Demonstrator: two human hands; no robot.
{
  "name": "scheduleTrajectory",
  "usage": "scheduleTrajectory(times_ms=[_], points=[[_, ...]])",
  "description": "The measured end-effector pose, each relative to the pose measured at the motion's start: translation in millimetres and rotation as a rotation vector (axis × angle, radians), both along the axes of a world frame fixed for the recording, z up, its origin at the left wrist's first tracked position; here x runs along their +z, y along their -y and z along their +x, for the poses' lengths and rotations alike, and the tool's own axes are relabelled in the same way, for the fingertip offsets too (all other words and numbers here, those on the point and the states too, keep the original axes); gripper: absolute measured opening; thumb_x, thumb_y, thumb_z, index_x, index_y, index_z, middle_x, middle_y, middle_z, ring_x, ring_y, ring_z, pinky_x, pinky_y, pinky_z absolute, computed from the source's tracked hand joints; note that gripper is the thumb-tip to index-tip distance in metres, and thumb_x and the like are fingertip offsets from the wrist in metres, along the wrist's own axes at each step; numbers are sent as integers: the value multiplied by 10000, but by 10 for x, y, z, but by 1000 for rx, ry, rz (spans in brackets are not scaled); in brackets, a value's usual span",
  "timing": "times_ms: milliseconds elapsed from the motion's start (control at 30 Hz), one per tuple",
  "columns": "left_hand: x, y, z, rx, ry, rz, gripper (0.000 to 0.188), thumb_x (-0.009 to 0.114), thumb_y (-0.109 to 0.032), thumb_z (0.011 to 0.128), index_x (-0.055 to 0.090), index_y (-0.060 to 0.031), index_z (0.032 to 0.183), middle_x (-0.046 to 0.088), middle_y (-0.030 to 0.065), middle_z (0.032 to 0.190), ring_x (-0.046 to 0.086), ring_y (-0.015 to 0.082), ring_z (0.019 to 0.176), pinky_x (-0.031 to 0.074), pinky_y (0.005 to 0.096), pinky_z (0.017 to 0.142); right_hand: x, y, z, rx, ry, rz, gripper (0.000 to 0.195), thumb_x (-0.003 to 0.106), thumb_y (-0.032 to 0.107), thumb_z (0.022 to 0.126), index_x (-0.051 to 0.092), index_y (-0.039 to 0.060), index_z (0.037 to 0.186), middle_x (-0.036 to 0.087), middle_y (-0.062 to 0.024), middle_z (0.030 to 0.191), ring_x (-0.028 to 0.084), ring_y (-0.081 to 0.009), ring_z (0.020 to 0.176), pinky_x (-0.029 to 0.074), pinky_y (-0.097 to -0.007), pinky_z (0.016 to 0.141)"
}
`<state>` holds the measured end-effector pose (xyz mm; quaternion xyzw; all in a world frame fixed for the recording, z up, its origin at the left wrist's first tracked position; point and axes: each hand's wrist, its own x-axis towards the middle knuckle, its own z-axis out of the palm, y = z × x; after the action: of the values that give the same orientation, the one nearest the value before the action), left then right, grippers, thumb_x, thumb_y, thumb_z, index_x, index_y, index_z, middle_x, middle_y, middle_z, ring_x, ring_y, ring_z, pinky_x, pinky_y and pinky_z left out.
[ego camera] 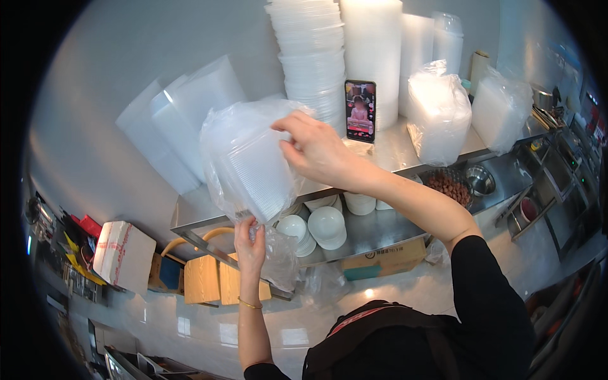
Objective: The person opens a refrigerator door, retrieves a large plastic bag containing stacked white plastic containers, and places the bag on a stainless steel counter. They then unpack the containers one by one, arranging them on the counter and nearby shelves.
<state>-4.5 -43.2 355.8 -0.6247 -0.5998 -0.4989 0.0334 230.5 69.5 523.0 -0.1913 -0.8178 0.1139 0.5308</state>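
Observation:
A clear plastic bag (216,142) wraps a stack of translucent plastic containers or lids (259,173) on the left part of the steel shelf. At the bag's lower end, my left hand (251,244) pinches the film between thumb and fingers, with loose crumpled plastic hanging beside it. My right hand (313,145) is over the upper right side of the stack, its fingers bent and apart; whether they touch the bag cannot be told. A phone (360,111) with a lit screen stands upright just beyond my right hand.
Tall stacks of plastic containers (311,52) stand along the steel shelf (394,164), with bagged stacks (439,116) to the right. White bowls (327,225) sit on the lower shelf. A cardboard box (387,259) lies beneath. Wooden chairs (202,280) and a white box (123,256) are at left.

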Motion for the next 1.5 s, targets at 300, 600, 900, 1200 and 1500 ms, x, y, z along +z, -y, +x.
scheduleTrajectory(times_ms=[300, 600, 900, 1200, 1500], points=[[-203, -174, 52, 3, 478, -128, 259, 684, -116, 864, 632, 49, 1056, 636, 88, 963, 549, 164, 915, 445, 306, 844, 300, -70, -265, -86, 8, 229, 188, 651, 168, 854, 666, -15, 811, 593, -174, 929, 590, -331, 967, 503, -425, 761], [-199, -227, 161, -234, 809, -62, 267, 601, -50, 932, 624, 29, 1186, 653, 43, 1090, 573, 106, 974, 442, 250, 885, 456, -193, -450, -31, 476, -58, 631, 627, 540, 869, 634, 20, 1227, 561, -209, 1283, 540, -369, 1160, 428, -454, 995], [329, 36, 261, -196, 893, 292, 365, 526, -11, 952, 526, 52, 1311, 615, 105, 1215, 577, 149, 1065, 464, 285, 934, 109, -433, -158, 300, 156, -342, 804, 721, 569, 790, 525, 63, 1382, 526, -189, 1357, 551, -313, 1200, 446, -422, 1000], [2127, 637, 664, -86, -62, 111, 346, 549, 37, 894, 625, 39, 1231, 513, 16, 895, 451, 97, 807, 366, 207, 707, -905, 84, -132, 1083, -480, -1403, 641, 587, 508, 950, 411, 128, 1436, 494, -88, 1408, 523, -272, 1234, 455, -469, 1014], [2392, 467, 1021, -227, -125, -182, 233, 581, 47, 855, 672, 27, 1068, 498, 14, 793, 454, 101, 730, 372, 223, 665, -1580, 734, 68, 1327, -746, -2008, 601, 491, 504, 995, 332, 186, 1479, 434, -71, 1437, 478, -262, 1264, 475, -435, 1004]])
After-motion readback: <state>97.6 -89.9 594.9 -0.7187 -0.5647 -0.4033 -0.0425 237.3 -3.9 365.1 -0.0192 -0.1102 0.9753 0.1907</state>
